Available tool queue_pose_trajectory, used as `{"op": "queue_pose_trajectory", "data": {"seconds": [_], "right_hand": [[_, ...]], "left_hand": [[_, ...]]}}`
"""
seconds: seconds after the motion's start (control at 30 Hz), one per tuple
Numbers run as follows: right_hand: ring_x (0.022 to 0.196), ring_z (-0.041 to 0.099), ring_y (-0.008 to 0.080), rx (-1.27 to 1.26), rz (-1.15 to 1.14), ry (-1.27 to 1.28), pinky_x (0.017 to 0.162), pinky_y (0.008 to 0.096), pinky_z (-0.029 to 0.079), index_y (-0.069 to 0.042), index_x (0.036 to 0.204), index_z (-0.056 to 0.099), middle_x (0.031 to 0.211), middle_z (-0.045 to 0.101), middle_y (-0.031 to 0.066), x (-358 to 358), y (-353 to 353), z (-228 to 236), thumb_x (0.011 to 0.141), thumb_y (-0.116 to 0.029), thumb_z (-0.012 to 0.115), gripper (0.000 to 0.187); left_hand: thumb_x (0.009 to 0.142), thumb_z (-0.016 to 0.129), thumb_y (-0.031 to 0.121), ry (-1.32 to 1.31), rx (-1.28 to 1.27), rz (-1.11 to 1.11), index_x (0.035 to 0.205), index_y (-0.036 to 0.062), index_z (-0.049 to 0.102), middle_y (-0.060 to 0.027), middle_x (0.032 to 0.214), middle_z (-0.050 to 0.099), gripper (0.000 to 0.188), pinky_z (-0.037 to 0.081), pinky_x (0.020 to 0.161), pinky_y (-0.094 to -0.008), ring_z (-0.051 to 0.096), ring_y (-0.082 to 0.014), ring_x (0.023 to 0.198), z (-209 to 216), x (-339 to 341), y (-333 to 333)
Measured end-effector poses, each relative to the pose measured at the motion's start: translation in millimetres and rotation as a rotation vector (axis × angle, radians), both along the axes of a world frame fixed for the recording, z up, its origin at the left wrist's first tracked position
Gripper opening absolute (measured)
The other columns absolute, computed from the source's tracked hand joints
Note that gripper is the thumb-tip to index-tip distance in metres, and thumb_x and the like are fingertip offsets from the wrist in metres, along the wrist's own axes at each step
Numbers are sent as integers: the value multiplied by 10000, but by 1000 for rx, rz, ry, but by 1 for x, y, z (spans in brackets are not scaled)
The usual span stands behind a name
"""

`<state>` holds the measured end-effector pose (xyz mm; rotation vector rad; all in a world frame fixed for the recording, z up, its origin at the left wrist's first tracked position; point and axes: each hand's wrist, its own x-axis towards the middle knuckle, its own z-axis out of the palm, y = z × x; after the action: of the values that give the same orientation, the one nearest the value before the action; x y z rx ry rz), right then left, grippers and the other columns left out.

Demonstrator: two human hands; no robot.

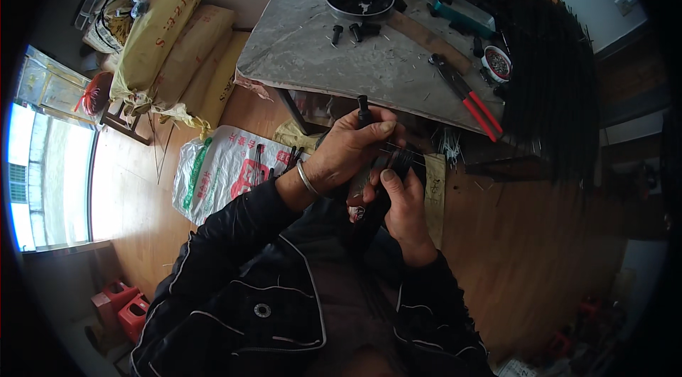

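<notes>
My left hand [339,157], with a metal bangle at its wrist, grips a short black cylindrical piece [364,106] that stands up past its fingers. My right hand [405,208] is closed just below and to the right, its thumb pressed on a dark bundle of thin rods [402,158]. A few thin, bright wire-like lengths show between the two hands. Both hands are close together over my lap, in front of the table's near edge. Fingers and dark clothing hide much of what they hold.
On the grey table [305,50] lie red-handled cutters [465,96], a round tin [329,8] of black parts, a wooden strip [430,43], a green box [462,16] and a small bowl [497,64]. Long black rods [550,72] hang off its right side. Stuffed sacks [160,40] stand left.
</notes>
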<state>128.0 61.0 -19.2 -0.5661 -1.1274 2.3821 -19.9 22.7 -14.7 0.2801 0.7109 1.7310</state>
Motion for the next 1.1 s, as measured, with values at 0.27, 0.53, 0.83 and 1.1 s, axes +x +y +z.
{"op": "queue_pose_trajectory", "data": {"seconds": [0.27,0.53,0.83,1.1], "right_hand": [[689,559,174,43,1,-18,617,374,556,-21,1052,490,873,529,65,-2,-1,2,964,-200,547,207],[687,553,172,38,-4,-13,627,360,542,-22,1035,502,872,528,59,-5,-2,4,958,-203,557,204],[689,546,173,58,-6,-22,627,396,581,-19,1050,505,880,520,66,-3,0,1,956,-207,565,218],[696,543,170,37,12,11,619,409,596,-24,1073,502,895,511,62,-4,0,-1,963,-215,554,226]], "left_hand": [[935,607,96,56,3,-10,1036,62,567,-70,907,627,113,524,781,-316,629,-170,884,-4,-5,-1],[934,606,91,71,-15,16,1043,47,587,-70,917,629,119,525,785,-309,625,-171,878,-1,-7,-4],[928,612,73,89,-24,44,1086,43,597,-112,1017,665,163,551,796,-319,655,-198,903,-2,-5,-5],[922,613,63,116,-68,56,1063,33,606,-120,1018,674,145,551,792,-322,660,-199,905,4,-4,-3]]}}
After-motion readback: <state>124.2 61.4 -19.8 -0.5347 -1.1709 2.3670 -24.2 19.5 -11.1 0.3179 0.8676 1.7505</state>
